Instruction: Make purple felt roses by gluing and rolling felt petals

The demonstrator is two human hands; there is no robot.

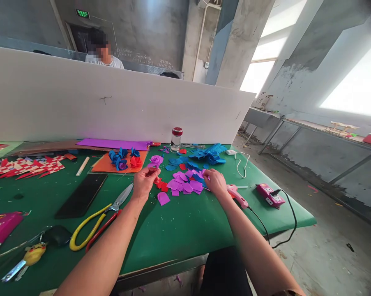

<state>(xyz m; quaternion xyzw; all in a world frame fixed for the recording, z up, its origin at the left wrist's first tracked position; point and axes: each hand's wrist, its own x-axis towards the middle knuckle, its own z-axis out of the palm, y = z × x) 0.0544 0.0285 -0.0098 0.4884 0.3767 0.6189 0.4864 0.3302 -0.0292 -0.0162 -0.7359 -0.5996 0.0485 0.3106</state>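
My left hand [144,181] is closed in a pinch on a small purple paper piece, just below a finished purple paper rose [156,160]. My right hand [215,181] rests with fingers curled on the edge of a heap of purple paper petals [185,183] on the green table [179,230]. A single purple petal [163,198] lies nearer me. Red paper scraps [161,184] sit between my hands. Blue petals [208,153] are piled farther back.
Yellow-and-red-handled scissors [94,222], a black phone [82,194], a pink glue gun [237,195], a pink power unit [270,194] with cable, a glass jar [176,139], blue and red paper flowers on an orange sheet [121,159]. A white partition stands behind; a person sits beyond it.
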